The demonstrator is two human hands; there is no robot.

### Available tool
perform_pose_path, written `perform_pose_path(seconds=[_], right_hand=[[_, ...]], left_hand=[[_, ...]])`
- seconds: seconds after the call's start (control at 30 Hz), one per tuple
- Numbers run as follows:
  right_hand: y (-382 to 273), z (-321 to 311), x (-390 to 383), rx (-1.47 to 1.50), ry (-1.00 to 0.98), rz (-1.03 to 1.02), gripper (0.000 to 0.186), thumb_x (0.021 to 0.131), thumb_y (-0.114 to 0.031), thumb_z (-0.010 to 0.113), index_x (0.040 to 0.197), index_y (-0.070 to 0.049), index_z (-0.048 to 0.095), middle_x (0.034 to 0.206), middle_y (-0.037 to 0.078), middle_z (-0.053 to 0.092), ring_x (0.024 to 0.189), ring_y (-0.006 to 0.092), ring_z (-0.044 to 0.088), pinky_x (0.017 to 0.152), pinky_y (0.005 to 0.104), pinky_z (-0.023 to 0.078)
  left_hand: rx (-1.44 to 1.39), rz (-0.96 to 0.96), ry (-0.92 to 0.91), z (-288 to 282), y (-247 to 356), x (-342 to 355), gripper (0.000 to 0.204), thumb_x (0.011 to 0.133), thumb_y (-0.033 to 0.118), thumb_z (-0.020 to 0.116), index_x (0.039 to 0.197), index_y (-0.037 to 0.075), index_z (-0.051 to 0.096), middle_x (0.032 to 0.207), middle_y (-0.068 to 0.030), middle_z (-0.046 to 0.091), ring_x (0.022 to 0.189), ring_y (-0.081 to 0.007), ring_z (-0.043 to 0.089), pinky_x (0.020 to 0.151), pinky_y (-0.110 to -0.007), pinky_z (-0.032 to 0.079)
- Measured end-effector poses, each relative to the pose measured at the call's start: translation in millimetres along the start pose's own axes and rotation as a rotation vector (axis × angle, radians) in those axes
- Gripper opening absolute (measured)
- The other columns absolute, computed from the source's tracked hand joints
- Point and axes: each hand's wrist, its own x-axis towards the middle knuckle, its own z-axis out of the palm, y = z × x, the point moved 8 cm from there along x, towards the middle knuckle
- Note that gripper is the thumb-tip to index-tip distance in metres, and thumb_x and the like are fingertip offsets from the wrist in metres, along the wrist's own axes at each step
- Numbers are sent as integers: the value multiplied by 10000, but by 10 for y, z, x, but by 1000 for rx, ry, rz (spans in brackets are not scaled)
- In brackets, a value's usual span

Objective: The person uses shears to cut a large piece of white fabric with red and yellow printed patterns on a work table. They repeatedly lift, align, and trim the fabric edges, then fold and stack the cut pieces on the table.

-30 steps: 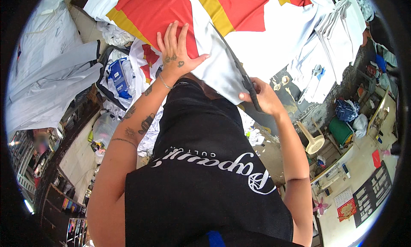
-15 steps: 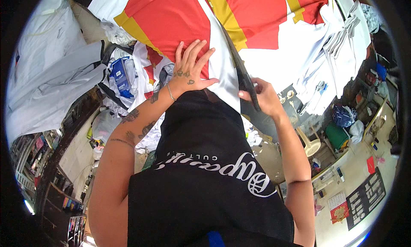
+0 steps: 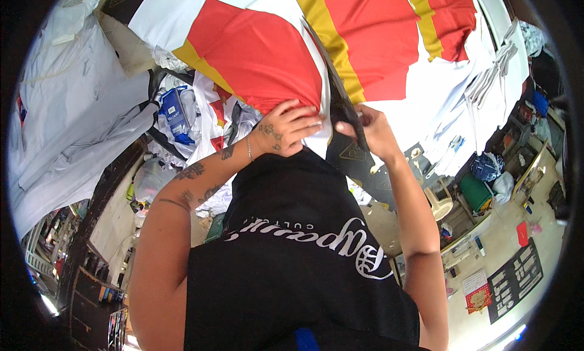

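Both hands meet at the cloth's near edge, left hand (image 3: 286,129) bunching red-and-white fabric (image 3: 261,52), right hand (image 3: 368,129) pinching a dark strip (image 3: 340,101); uneven pulling could skew it.

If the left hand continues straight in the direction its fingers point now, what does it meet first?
Probably the right hand: the left hand grips the red, yellow and white fabric, fingers pointing across toward it; depth is unclear.

Both forearms rise from the lower edge, bare and bent at the elbows. The left hand (image 3: 286,127), tattooed with a thin bracelet at the wrist, has its fingers curled closed. The right hand (image 3: 371,129) is pinched shut just beside it.
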Motion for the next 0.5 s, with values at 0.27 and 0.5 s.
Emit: perform_pose_path(seconds=[0.27, 0.5], right_hand=[[-503, 83, 227, 10, 33, -251, 716, 755, -444, 928, 1195, 54, 663, 894, 98, 718, 811, 162, 643, 756, 323, 519], [-877, 68, 441, -96, 47, -187, 635, 738, -432, 954, 1102, 40, 735, 889, 74, 734, 796, 132, 647, 725, 286, 507]], left_hand=[[-106, 122, 29, -11, -13, -48, 440, 747, 177, 684, 1180, 127, 744, 1365, 19, 681, 1291, -179, 594, 1140, -440, 428], [-224, 252, -11, 10, -53, -99, 211, 847, 180, 661, 1035, 104, 719, 1266, 1, 713, 1260, -183, 624, 1104, -400, 473]])
